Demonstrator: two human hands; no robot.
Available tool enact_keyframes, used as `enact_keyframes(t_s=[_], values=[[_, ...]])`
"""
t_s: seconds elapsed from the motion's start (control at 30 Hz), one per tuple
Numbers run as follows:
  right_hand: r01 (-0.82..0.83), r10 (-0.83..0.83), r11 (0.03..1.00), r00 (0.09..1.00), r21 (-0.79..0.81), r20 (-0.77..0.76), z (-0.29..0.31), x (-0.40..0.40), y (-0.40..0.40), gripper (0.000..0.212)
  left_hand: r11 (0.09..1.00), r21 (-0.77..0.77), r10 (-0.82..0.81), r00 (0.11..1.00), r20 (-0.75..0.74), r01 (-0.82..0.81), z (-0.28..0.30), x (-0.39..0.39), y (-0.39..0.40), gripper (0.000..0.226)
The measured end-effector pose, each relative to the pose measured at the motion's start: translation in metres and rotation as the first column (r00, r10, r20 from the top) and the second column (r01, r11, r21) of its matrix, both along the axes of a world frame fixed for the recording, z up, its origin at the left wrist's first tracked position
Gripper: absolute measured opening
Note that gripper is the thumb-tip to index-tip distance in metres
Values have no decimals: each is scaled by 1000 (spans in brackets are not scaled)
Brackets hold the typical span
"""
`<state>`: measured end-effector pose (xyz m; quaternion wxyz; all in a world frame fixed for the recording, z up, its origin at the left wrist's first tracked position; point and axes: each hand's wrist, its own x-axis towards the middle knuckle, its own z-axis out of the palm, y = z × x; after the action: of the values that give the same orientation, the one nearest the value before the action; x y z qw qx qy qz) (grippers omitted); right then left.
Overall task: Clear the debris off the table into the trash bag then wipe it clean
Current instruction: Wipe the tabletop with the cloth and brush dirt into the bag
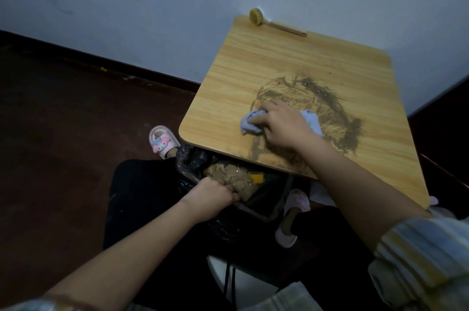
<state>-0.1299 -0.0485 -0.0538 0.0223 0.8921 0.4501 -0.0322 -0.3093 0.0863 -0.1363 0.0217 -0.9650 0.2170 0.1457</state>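
I sit at a small wooden desk (253,77) set against a pale wall, looking down at my 2 hands. My right hand (281,125) is curled over a crumpled light blue cloth (250,124), pressing it onto the desk at the near edge of a dark brown smear of dirt (327,97) that fans out in streaks. My left hand (213,194) grips the rim of a black trash bag (187,161) held just below the desk's near edge; tan broken pieces and 1 yellow scrap (256,178) already lie inside it. A round scrubbing brush (257,16) with a long handle rests at the far edge, untouched. I judge the larger debris is cleared and the wiping step is under way. Next, I would need firm strokes drawing the dirt toward the bag's mouth, with the bag held steady.
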Motion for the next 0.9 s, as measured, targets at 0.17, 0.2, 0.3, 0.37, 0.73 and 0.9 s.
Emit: enact_keyframes(t_s=[0.17, 0.2, 0.3, 0.37, 0.73, 0.9], values=[[41, -38, 996, 999, -84, 35, -7, 12, 6, 37, 1000, -5, -2, 1000, 9, 2, -1, -1, -3, 39], [33, -29, 995, 998, -90, 47, -8, 12, 7, 37, 1000, -11, -3, 1000, 10, 3, -1, -2, -3, 38], [1, 4, 996, 999, -89, 55, -13, 7, 6, 36, 1000, -17, -8, 1000, 9, 8, -3, -1, -2, 38], [-29, 34, 995, 998, -97, 59, -17, -1, 0, 35, 1000, -19, -2, 1000, 0, 2, -6, 0, -1, 38], [-7, 7, 1000, 1000, -2, -13, -7, -10, -15, 34, 1000, -5, -17, 1000, 2, 17, -12, 8, -2, 38], [42, -43, 999, 998, -34, -36, -11, -12, -10, 36, 1000, -17, 20, 999, 30, -20, -12, 9, -5, 38]])
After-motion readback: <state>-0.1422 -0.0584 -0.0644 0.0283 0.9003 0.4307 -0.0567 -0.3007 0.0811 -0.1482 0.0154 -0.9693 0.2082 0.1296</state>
